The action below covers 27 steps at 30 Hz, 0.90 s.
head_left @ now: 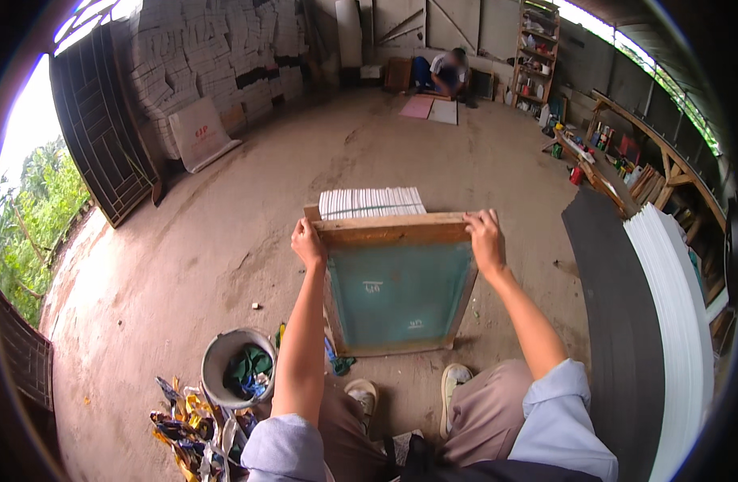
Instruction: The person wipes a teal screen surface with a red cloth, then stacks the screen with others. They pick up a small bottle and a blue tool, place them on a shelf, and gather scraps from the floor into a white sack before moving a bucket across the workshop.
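Between my hands a wooden screen-printing frame (401, 289) with green mesh stands tilted in front of my feet. My left hand (308, 243) is closed round the left end of its top bar. At the right end of that bar, my right hand (486, 245) grips with the fingers over the edge. Small pale marks show on the mesh. The frame's lower edge is near the floor; I cannot tell whether it touches. Just beyond the top bar lies a strapped stack of white flat pieces (372, 202), partly hidden by the frame.
A bucket with dark cloths (216, 361) stands by my left arm, beside a heap of stained rags (194, 430). Long black sheets (610, 321) and white sheets (674, 321) lie at right, near a cluttered wooden bench (666, 149). A person (448, 74) crouches at the back by flat panels.
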Each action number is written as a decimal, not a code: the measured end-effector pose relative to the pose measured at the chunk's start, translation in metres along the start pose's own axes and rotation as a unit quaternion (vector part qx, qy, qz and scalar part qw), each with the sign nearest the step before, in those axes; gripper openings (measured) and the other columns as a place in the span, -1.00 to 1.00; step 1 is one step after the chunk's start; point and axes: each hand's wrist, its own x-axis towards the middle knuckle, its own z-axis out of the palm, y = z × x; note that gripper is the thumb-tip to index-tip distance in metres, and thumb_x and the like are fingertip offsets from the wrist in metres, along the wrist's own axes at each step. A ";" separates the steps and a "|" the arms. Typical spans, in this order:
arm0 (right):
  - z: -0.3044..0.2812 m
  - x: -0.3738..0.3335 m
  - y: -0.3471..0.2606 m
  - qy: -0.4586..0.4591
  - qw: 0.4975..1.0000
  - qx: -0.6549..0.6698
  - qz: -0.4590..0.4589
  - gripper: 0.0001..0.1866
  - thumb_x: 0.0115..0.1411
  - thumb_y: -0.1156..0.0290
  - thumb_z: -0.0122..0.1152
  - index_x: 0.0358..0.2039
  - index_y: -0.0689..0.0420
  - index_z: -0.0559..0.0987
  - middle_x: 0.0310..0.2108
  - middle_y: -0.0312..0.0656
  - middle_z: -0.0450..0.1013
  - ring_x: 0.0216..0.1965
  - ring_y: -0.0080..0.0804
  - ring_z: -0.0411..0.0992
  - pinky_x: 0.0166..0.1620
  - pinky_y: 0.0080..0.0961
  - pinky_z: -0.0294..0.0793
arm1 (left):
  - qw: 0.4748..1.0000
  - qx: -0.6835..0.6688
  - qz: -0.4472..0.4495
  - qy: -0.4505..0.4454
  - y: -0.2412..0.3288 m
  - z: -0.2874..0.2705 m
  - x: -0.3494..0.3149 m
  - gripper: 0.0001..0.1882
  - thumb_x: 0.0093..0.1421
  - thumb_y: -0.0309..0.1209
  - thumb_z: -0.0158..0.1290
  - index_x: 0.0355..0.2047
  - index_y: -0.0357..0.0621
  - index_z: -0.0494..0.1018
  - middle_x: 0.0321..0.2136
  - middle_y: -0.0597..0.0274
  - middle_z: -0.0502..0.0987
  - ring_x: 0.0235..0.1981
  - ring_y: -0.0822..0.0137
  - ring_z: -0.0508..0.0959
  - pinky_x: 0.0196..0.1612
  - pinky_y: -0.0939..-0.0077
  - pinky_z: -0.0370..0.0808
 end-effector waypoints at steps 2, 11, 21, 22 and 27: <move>-0.005 0.010 0.017 0.013 0.999 0.036 0.025 -0.87 0.03 0.56 0.16 -0.37 0.16 0.59 -0.29 -0.14 0.49 -0.17 -0.28 0.44 -0.22 -0.41 0.47 | 0.992 -0.080 -0.097 -0.012 0.020 -0.001 -0.013 -0.61 0.21 -0.21 -0.23 -0.44 -0.31 0.42 -0.53 -0.15 0.48 -0.49 0.04 0.51 -0.37 0.26 0.37; 0.033 0.047 -0.015 0.013 0.998 -0.019 0.061 -0.87 0.10 0.42 0.09 -0.44 0.14 0.60 -0.36 -0.16 0.50 -0.23 -0.26 0.45 -0.18 -0.36 0.48 | 0.994 -0.086 -0.058 0.025 0.025 0.006 -0.006 -0.61 0.21 -0.19 -0.20 -0.46 -0.29 0.43 -0.65 -0.07 0.42 -0.61 0.14 0.43 -0.44 0.27 0.33; 0.081 0.009 -0.075 0.097 0.987 -0.130 0.019 -0.53 0.25 0.20 -0.06 -0.04 0.39 0.39 -0.05 0.12 0.36 0.08 -0.05 0.25 0.24 -0.18 0.11 | 0.996 -0.061 -0.064 0.026 0.005 0.007 0.004 -0.52 0.26 -0.10 -0.24 -0.30 -0.29 0.49 -0.43 -0.23 0.51 -0.34 -0.20 0.51 -0.30 0.10 0.38; 0.086 0.006 -0.080 0.126 0.986 -0.106 0.018 -0.54 0.25 0.21 -0.07 -0.06 0.39 0.41 -0.07 0.09 0.37 0.07 -0.05 0.26 0.22 -0.19 0.13 | 0.995 -0.059 -0.073 0.032 0.014 0.009 -0.004 -0.53 0.26 -0.10 -0.25 -0.32 -0.27 0.48 -0.44 -0.24 0.50 -0.35 -0.21 0.50 -0.31 0.08 0.38; 0.102 0.002 -0.162 0.123 0.992 0.016 -0.020 -0.60 0.25 0.30 -0.07 -0.05 0.37 0.41 -0.08 0.04 0.39 0.05 -0.08 0.27 0.16 -0.20 0.21 | 0.990 -0.085 -0.107 0.035 0.018 -0.004 -0.009 -0.53 0.27 -0.14 -0.27 -0.34 -0.31 0.48 -0.45 -0.24 0.50 -0.37 -0.15 0.53 -0.34 0.14 0.40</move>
